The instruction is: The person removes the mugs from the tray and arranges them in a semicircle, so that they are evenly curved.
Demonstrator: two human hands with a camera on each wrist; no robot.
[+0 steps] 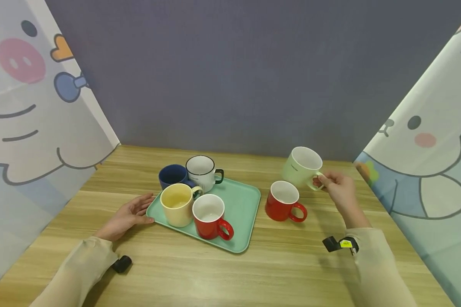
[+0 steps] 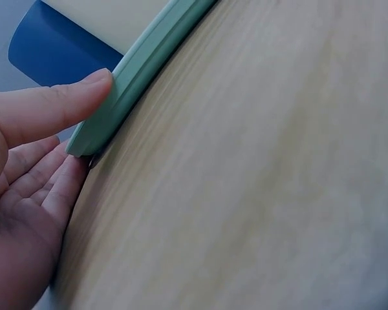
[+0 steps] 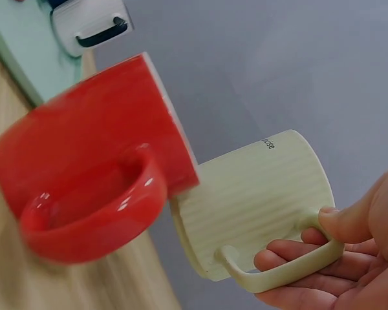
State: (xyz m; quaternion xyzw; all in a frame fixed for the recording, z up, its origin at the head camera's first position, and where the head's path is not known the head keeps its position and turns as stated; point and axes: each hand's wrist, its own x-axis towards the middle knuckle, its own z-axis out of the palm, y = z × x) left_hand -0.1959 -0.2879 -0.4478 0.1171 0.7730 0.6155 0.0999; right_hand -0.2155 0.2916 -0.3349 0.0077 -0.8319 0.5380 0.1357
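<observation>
My right hand (image 1: 339, 189) holds a pale green mug (image 3: 252, 200) by its handle, fingers through the loop and thumb on top. The mug is tilted, white inside, and overlaps the top of a red mug (image 1: 279, 208) in the head view. My left hand (image 1: 128, 215) is at the near-left corner of a green tray (image 1: 240, 209). Its thumb (image 2: 84, 97) lies against the tray's rim, with the other fingers extended around the corner. On the tray stand a yellow mug (image 1: 178, 209), another red mug (image 1: 208, 226), a blue mug (image 1: 170, 174) and a white mug (image 1: 201, 172) with black rim and handle.
The wood-grain table (image 1: 199, 277) ends at a dark grey panel (image 1: 253, 76) behind. Cartoon-printed sheets (image 1: 34, 106) flank both sides. The red mug off the tray stands near the tray's right edge, its handle pointing right.
</observation>
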